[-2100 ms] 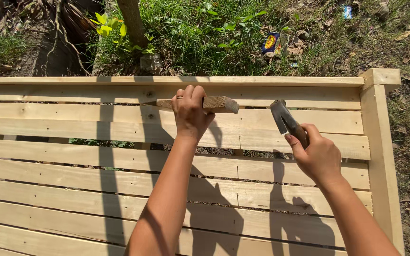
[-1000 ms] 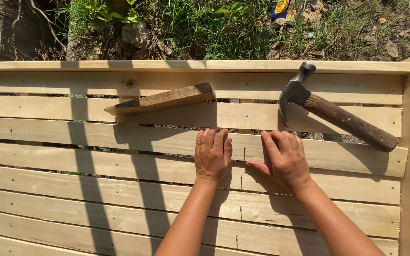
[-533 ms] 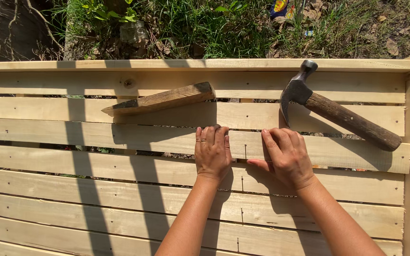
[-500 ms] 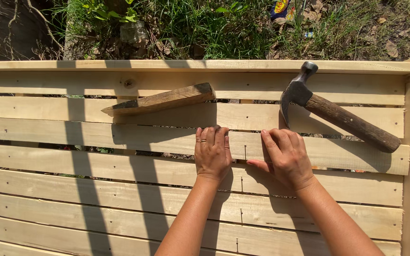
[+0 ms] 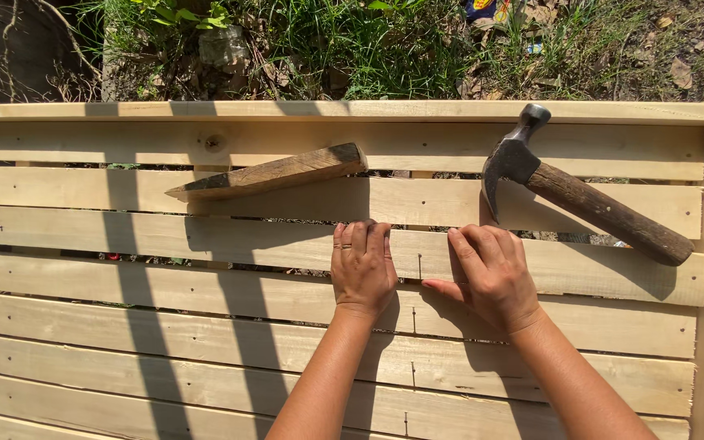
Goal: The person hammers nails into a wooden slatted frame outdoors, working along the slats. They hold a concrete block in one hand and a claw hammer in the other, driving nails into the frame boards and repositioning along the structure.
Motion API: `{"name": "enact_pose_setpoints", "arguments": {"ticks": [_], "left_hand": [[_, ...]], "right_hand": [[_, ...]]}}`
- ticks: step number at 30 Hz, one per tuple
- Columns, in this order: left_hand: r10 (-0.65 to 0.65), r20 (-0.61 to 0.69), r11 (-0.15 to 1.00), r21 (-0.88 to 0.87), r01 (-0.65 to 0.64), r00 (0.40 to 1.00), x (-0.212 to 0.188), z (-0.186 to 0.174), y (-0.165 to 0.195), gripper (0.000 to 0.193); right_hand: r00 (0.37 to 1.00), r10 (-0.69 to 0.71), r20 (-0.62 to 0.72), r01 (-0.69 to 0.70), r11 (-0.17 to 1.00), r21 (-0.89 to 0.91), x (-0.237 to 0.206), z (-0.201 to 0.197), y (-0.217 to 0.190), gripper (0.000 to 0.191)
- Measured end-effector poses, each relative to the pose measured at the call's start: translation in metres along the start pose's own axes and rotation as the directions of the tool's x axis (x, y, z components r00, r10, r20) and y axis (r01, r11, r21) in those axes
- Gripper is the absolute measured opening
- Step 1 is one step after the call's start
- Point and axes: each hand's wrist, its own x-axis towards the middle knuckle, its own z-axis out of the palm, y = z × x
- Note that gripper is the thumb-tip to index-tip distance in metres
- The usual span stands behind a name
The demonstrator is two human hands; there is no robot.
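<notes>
Two bare hands rest palm-down on a slatted wooden panel [image 5: 205, 285] of pale horizontal boards that fills most of the view, with grass and leaf litter [image 5: 352, 41] beyond its top rail. Both press on the same slat [image 5: 124, 236], the third from the top, with fingertips at its upper edge.

A hammer [image 5: 580, 191] with a dark head and rough brown wooden handle lies on the upper slats, head toward the top rail, handle running down to the right. It sits just above and to the right of the right hand [image 5: 490, 277], apart from it.

A weathered wooden wedge [image 5: 275, 173] lies tilted across the upper slats, above and left of the left hand [image 5: 362, 269], also untouched.

Left grip: fingers together and flat on the slat, clamped on nothing. Right grip: fingers flat, thumb spread out toward the left hand, holding nothing. A small nail [image 5: 419, 266] stands in the slat between the two hands.
</notes>
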Motion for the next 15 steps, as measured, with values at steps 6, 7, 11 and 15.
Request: {"name": "enact_pose_setpoints", "arguments": {"ticks": [6,7,11,15], "left_hand": [[0.038,-0.095,0.990,0.142,-0.024,0.995,-0.007,0.009,-0.002,0.026],[0.070,-0.155,0.979,0.200,-0.038,0.986,-0.007,0.010,-0.003,0.026],[-0.057,0.074,0.978,0.204,0.041,0.996,-0.003,0.011,-0.006,0.056],[-0.083,0.182,0.975,0.216,0.042,0.980,0.004,0.011,-0.006,0.067]], "right_hand": [[0.999,0.036,0.013,-0.037,0.999,0.036,0.001,0.003,-0.003,0.073],[0.999,0.041,0.018,-0.042,0.998,0.036,-0.001,0.001,-0.003,0.074],[0.986,0.100,-0.133,-0.097,0.995,0.029,-0.009,-0.022,0.014,0.056],[0.937,0.331,-0.108,-0.347,0.867,-0.356,-0.013,-0.045,0.064,0.070]]}}
